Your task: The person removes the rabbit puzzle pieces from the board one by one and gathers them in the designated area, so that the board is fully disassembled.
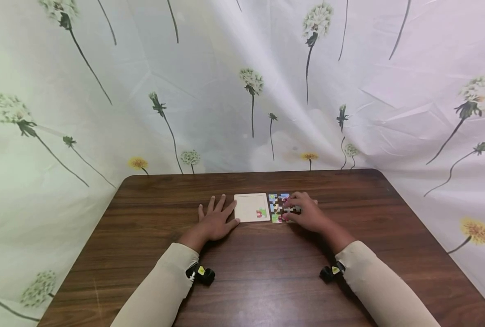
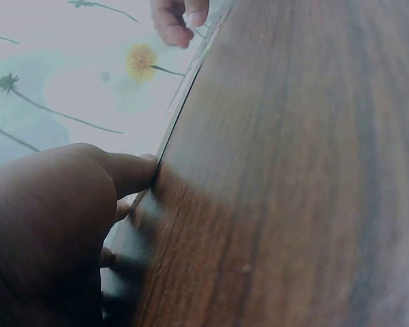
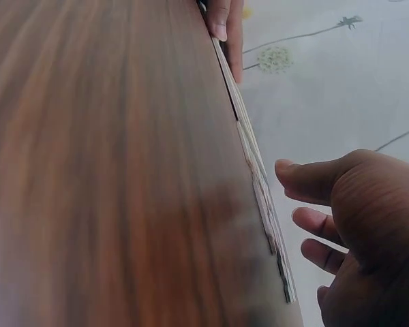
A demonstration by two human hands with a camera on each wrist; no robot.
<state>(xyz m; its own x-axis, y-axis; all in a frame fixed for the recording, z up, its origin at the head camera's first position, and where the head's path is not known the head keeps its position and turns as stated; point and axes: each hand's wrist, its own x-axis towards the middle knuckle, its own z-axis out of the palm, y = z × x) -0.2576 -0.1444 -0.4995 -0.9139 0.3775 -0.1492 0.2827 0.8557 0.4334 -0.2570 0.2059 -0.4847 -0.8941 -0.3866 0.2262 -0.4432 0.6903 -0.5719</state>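
Observation:
A pale square puzzle tray [image 1: 246, 206] lies on the table, with one picture piece [image 1: 261, 213] in its lower right corner. My left hand [image 1: 215, 224] is spread flat at the tray's left side, its thumb and index fingertips right at the edge. To the right of the tray are several colourful jigsaw pieces [image 1: 276, 218], partly hidden under my right hand [image 1: 308, 213]. That hand hovers over them with its fingers loosely bent. In the right wrist view the thumb [image 3: 303, 178] stands apart from the fingers, and nothing shows between them.
The dark wooden table [image 1: 259, 272] carries the tray and pieces towards its far side. Behind it hangs a pale cloth [image 1: 214, 113] printed with dandelions. A small black wrist camera [image 1: 205, 275] is strapped at the left sleeve, another wrist camera [image 1: 328, 274] at the right.

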